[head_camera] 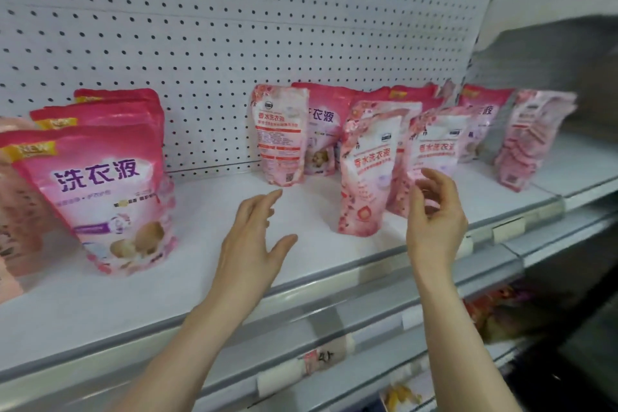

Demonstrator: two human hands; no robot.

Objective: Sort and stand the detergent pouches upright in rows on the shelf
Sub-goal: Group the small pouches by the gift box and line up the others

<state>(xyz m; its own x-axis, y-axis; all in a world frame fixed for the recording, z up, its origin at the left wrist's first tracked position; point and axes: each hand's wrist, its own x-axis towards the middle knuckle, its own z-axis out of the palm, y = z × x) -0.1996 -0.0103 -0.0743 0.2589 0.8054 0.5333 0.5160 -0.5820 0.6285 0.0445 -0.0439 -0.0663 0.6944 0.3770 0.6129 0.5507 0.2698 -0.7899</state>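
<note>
The shelf (207, 278) is a smooth white metal board with a grey price rail (334, 304) along its front lip. Behind it is a white pegboard (234, 27) dotted with rows of small dark holes. On the left stands a row of glossy deep-pink pouches (110, 197). They are soft, flat-bottomed bags with rounded lower corners, purple characters and a gold corner flash, set one behind the other and slightly tilted. Toward the back at mid-shelf a paler floral pouch (281, 134) stands upright, showing a panel of fine red print. It is just in front of another deep-pink pouch (326, 124). Nearer the front lip a second pale pouch (368, 174) stands upright, its film shiny and a little crinkled. A third pale pouch (434, 147) stands just behind it to the right. At the right end a bunch of pale pouches (531, 140) leans, blurred. The left hand (254, 244) hovers over the bare middle of the shelf, its fingers straight and spread apart, holding nothing. The right hand (434, 221) is raised in front of the third pale pouch, its fingers loosely curled and apart with nothing between them. Whether a fingertip touches the film cannot be told. The second pale pouch and the right hand hide the lower parts of the pouches behind them. Below, paper labels (277, 380) sit in a lower rail, and blurred goods (501, 314) lie on the shelf beneath.
</note>
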